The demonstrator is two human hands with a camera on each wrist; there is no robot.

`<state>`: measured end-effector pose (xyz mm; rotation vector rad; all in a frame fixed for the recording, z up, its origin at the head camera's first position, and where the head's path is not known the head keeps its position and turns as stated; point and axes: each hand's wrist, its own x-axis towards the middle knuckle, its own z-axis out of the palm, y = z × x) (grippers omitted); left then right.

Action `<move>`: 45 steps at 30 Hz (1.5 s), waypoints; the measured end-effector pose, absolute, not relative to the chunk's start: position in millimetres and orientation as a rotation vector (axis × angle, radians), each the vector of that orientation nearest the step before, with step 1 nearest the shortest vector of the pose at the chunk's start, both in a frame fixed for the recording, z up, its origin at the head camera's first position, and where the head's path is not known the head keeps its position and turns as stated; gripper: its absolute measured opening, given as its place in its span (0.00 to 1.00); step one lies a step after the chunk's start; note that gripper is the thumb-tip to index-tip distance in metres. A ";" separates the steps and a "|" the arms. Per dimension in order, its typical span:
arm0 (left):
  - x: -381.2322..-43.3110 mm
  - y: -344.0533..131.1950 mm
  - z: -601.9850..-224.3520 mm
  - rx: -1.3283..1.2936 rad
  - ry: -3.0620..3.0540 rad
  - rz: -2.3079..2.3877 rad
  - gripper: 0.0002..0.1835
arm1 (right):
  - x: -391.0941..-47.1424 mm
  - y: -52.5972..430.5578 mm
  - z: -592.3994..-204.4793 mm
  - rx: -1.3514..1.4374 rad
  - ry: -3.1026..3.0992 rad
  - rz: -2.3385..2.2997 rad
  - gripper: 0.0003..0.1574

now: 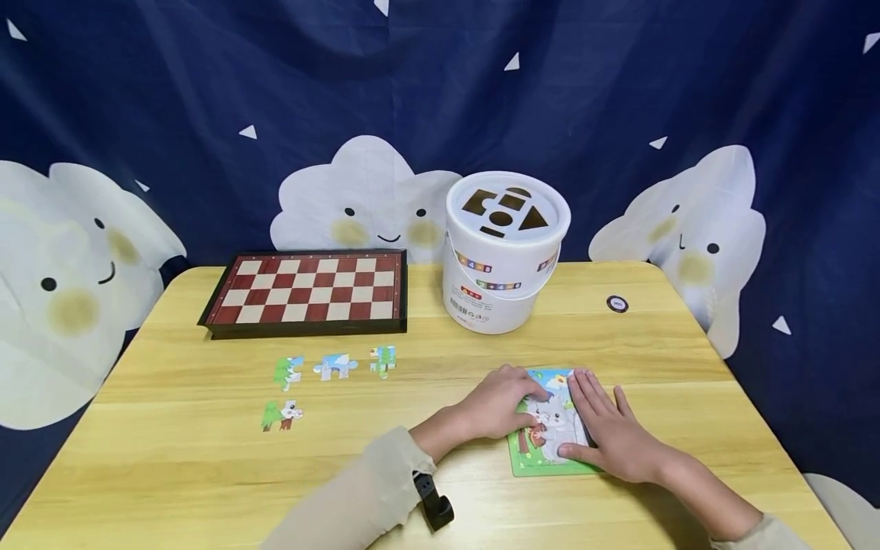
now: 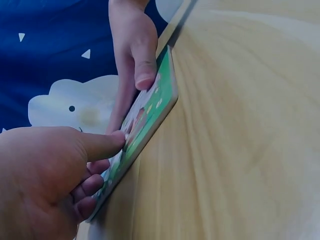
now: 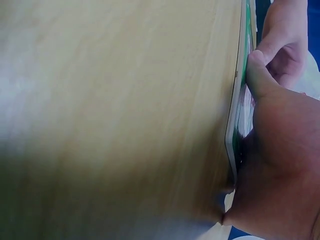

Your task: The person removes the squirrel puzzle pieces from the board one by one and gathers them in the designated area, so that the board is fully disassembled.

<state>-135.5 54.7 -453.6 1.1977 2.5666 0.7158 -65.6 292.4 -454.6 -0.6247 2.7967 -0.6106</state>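
In the head view a picture puzzle (image 1: 550,451) with a green border and a grey animal lies on the table at centre right. My left hand (image 1: 498,401) rests over its left side, thumb and index fingertip apart on the picture. In the left wrist view, the other fingers of that left hand (image 2: 45,175) bend near the edge of the puzzle (image 2: 155,107). My right hand (image 1: 622,435) lies over the right side with long, straight fingers and the thumb out on the picture. A dark patch shows beside its palm. Both hands hide parts of the puzzle.
Several loose jigsaw pieces (image 1: 335,367) lie left of the hands, one piece (image 1: 282,415) nearer me. Behind them is a red-and-white checkered board (image 1: 309,290). A white lidded bucket (image 1: 498,267) stands at the back; a black round disc (image 1: 617,304) lies to its right.
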 end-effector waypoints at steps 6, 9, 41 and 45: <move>-133.5 60.4 -453.8 1.180 2.594 0.685 0.19 | -63.9 293.1 -456.5 -0.618 2.794 -0.628 0.65; -133.7 62.0 -453.9 1.147 2.595 0.711 0.19 | -64.0 293.2 -457.1 -0.622 2.796 -0.630 0.65; -139.4 66.3 -453.8 1.042 2.540 0.872 0.21 | -63.1 294.2 -459.3 -0.692 2.835 -0.665 0.64; -140.2 65.1 -454.2 1.039 2.509 0.947 0.20 | -63.4 294.1 -458.6 -0.677 2.823 -0.663 0.64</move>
